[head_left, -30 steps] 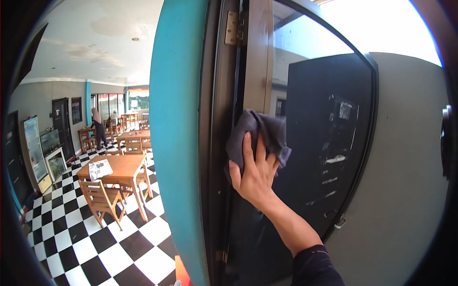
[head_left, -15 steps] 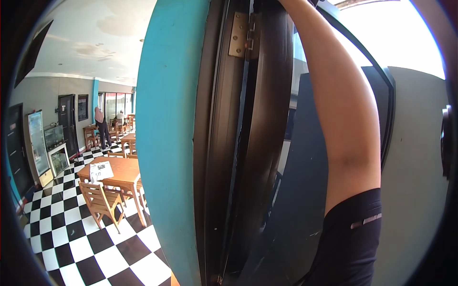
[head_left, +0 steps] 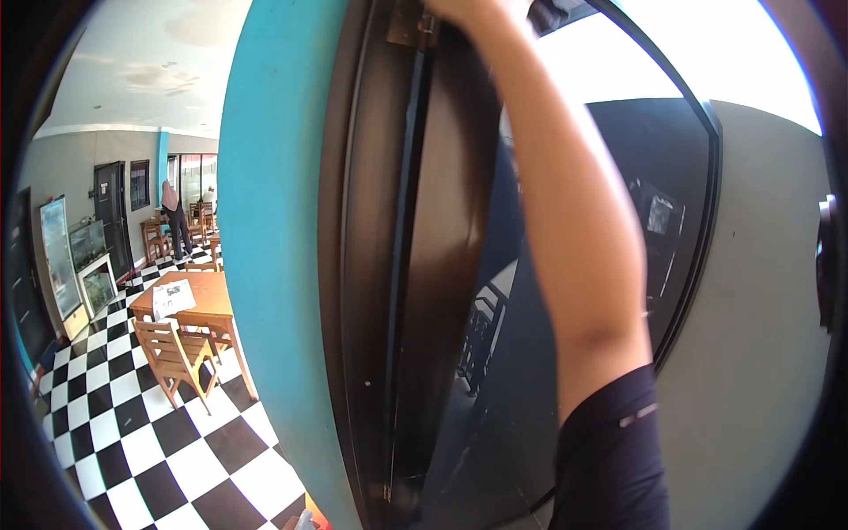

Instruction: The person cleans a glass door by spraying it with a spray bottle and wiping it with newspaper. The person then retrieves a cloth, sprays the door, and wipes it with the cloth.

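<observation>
My right hand (head_left: 466, 7) is at the top edge of the view, blurred and partly cut off, with its bare forearm and dark sleeve (head_left: 614, 442) stretched up from below. It is close to the upper part of a dark brown wooden door (head_left: 450, 203), beside a metal hinge (head_left: 408, 22) on the frame (head_left: 371, 221). The fingers are hidden, so I cannot see what they hold. Behind the wrist is a dark object (head_left: 549, 16) I cannot make out. My left hand is out of view.
A turquoise wall edge (head_left: 274, 221) borders the frame. At left are a wooden table (head_left: 208, 296) with a newspaper (head_left: 172, 299), a chair (head_left: 177, 358), a glass-front fridge (head_left: 62, 256) and a checkered floor (head_left: 177, 459). A person (head_left: 174, 221) stands farther back. A grey wall (head_left: 768, 291) lies right.
My right hand and forearm have moved left across the door's top. The whole view has shifted a little, with the hinge now higher and more of the dark panel behind the arm showing.
</observation>
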A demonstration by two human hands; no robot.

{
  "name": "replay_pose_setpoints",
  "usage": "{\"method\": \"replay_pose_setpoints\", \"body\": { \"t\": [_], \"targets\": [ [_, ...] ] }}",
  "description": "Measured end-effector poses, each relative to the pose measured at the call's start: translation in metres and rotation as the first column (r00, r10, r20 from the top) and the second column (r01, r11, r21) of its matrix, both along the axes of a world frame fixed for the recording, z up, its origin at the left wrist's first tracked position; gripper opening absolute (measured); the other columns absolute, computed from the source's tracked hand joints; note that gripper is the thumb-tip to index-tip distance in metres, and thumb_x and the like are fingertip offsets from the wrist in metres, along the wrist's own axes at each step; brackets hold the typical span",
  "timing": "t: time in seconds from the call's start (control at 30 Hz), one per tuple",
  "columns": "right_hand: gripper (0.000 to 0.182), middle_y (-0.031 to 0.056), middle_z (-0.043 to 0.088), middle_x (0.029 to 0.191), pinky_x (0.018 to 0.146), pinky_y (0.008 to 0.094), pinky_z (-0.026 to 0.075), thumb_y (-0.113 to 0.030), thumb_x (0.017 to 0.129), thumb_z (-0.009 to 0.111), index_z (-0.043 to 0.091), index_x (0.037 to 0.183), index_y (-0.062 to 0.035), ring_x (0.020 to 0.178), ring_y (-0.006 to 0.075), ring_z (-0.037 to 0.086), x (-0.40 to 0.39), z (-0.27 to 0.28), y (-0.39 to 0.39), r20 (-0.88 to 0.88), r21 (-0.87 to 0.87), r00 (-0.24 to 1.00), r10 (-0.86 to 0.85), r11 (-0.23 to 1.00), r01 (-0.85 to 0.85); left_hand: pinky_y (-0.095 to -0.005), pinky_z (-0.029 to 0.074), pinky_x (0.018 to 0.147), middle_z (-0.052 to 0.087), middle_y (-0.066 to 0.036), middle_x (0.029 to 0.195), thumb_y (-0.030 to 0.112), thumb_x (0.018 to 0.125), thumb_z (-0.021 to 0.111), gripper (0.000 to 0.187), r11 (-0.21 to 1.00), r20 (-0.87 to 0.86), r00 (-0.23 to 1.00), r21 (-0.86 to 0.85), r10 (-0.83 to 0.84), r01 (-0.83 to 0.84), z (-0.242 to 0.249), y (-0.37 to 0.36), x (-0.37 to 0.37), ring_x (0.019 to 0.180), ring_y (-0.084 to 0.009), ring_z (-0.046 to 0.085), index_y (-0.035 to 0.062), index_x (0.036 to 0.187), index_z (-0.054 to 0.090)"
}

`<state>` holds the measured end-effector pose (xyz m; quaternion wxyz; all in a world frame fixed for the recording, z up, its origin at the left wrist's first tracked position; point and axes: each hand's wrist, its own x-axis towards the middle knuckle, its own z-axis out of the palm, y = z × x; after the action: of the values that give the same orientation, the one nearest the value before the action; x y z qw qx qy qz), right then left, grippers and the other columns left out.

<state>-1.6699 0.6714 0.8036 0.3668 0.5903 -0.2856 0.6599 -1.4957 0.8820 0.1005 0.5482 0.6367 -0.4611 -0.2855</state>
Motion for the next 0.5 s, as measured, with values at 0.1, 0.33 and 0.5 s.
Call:
{"method": "replay_pose_setpoints", "body": {
  "t": [0.1, 0.33, 0.5],
  "targets": [
    [0.072, 0.0384, 0.040, 0.139, 0.093, 0.0627, 0.039, -0.029, 0.082, 0.060, 0.042, 0.144, 0.0025, 0.119, 0.0539, 0.044, 0.005, -0.107, -0.021, 0.014, -0.223, 0.998, 0.057, 0.974, -0.052, -0.0367, 0.056, 0.074, 0.068, -0.021, 0.099, 0.022, 0.089, 0.071, 0.049, 0.999, 0.161, 0.986, -0.015, 0.033, -0.031, 0.017, 0.012, -0.021, 0.087, -0.0284, 0.069, -0.0035, 0.129, 0.056],
    [0.081, 0.0404, 0.036, 0.137, 0.090, 0.0579, 0.037, -0.043, 0.082, 0.070, 0.043, 0.147, -0.0024, 0.114, 0.0554, 0.042, -0.026, -0.318, 0.003, -0.201, 0.106, 0.974, 0.103, 0.991, -0.083, -0.0372, 0.055, 0.077, 0.066, -0.019, 0.108, 0.029, 0.091, 0.070, 0.052, 0.940, -0.011, 0.995, 0.328, 0.102, -0.093, -0.005, 0.061, -0.046, 0.096, -0.0281, 0.067, 0.0010, 0.133, 0.055],
    [0.056, 0.0386, 0.044, 0.131, 0.086, 0.0554, 0.042, -0.035, 0.084, 0.066, 0.054, 0.128, -0.0022, 0.116, 0.0488, 0.048, -0.009, -0.094, -0.027, -0.029, -0.259, 0.993, 0.111, 0.959, -0.115, -0.0430, 0.056, 0.085, 0.061, -0.022, 0.130, 0.034, 0.089, 0.073, 0.062, 0.964, 0.039, 0.998, 0.259, 0.049, -0.058, -0.078, 0.072, -0.025, 0.100, -0.0342, 0.069, 0.0112, 0.142, 0.050]
  ]
}}
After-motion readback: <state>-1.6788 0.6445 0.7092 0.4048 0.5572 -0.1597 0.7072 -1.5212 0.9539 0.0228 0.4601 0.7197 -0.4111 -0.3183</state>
